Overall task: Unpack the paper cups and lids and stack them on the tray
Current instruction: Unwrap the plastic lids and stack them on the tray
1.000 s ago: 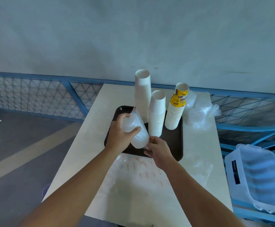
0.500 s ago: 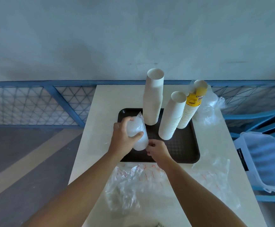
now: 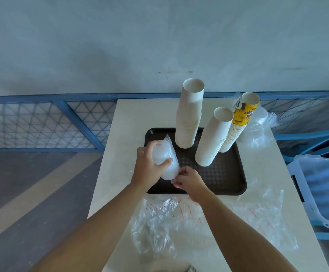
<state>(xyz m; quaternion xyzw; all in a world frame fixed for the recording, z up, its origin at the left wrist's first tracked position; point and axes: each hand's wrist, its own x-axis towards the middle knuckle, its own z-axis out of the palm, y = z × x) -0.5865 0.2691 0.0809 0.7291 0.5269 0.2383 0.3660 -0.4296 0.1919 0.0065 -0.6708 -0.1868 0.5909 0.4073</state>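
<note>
Bench (image 3: 132, 118): pale top; the far edge runs along a blue mesh railing (image 3: 61, 122).

Tray (image 3: 230, 173): dark, set mid-bench. Its textured floor shows across the near right quarter, and a strip of bench top lies open along its left rim.

Cup stacks, three, upright on the tray's far half:
- tall white stack (image 3: 190, 114), far centre
- shorter white stack (image 3: 212, 138), to its right
- yellow-printed stack (image 3: 238, 126), touching the shorter one at the tray's far right edge

Sleeve of lids (image 3: 167, 163): in clear plastic, tilted over the tray's left part.

Left hand (image 3: 150, 167): curled round the sleeve's middle.

Right hand (image 3: 189, 180): fingertips pinching the sleeve's near end, just above the tray's near rim.

Empty wrappers (image 3: 159, 222): crumpled clear plastic covering the near bench.

Second lid bag (image 3: 257, 130): on the bench, just beyond the tray's far right corner.

Plastic tub (image 3: 320, 189): off the bench's right edge.
</note>
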